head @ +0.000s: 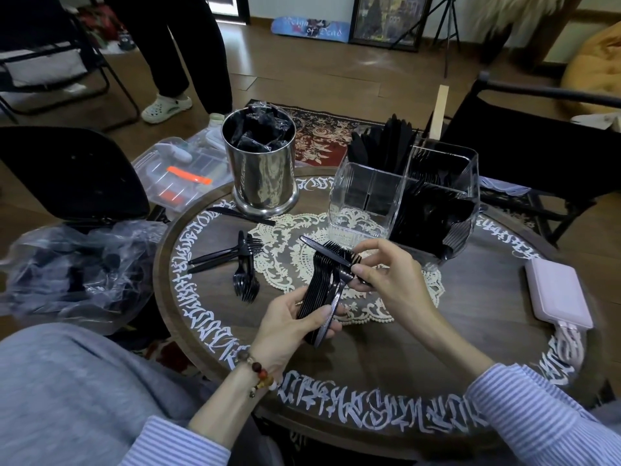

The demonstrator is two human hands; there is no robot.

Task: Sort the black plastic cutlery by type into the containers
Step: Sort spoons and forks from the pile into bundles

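Note:
My left hand (292,326) grips a stacked bundle of black forks (321,287) by the handles, tines pointing away. My right hand (386,270) pinches a black knife (324,252) that lies across the top of the bundle, blade to the upper left. Loose forks (247,280) and more cutlery (225,255) lie on the round table to the left, and one knife (242,215) rests near the steel pot. A clear divided container (366,196) stands behind; its right part holds black cutlery (433,216), its back part holds knives (383,142).
A steel pot (260,173) full of wrapped black items stands at the back left. A lace doily (289,250) covers the table's middle. A pink power bank (557,292) lies right. A plastic bag (74,267) sits on the left. A person's legs (174,52) stand beyond.

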